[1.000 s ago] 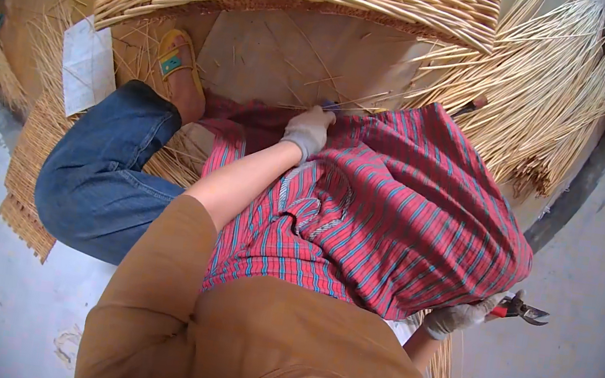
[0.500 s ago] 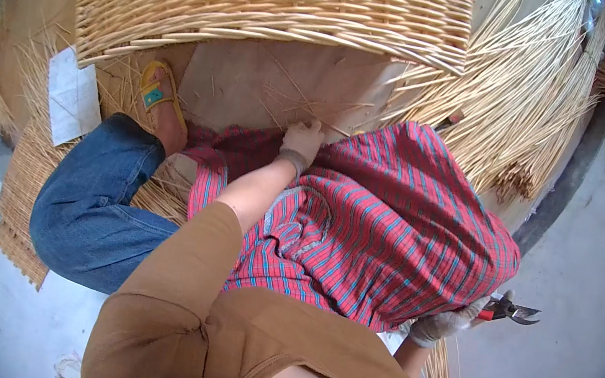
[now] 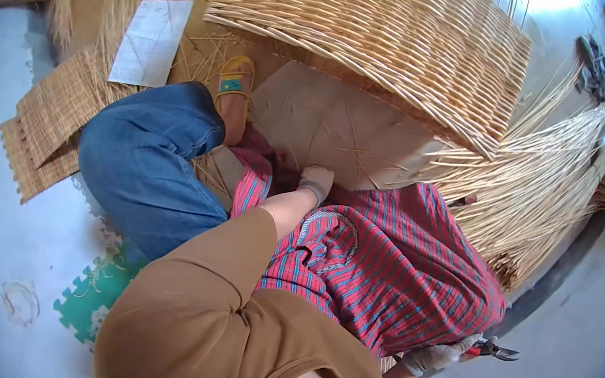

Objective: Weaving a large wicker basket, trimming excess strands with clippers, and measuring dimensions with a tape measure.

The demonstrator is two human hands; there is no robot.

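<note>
My right hand (image 3: 437, 356), in a pale work glove, is closed around a pair of pruning shears (image 3: 494, 351) with red handles and dark blades, low beside my right thigh. The blades point away to the right. My gloved left hand (image 3: 317, 179) rests low between my legs, at the far edge of a red checked cloth (image 3: 415, 267) over my lap. Its fingers look curled in; whatever they hold is hidden. Beyond it stands a woven wicker panel or basket side (image 3: 370, 36), above a pale board (image 3: 328, 115) strewn with loose cut sticks.
A large bundle of wicker rods (image 3: 542, 192) spreads out at the right. A white sheet of paper (image 3: 149, 40) and woven mats (image 3: 65, 117) lie at the left. My bent left leg in jeans (image 3: 144, 159) and a yellow sandal (image 3: 235, 79) sit beside the board. Green foam matting (image 3: 99, 288) lies lower left.
The whole view has swung, so the panel, paper and leg appear farther right and more floor shows at the left. Both hands keep nearly the same places; the shears are still held.
</note>
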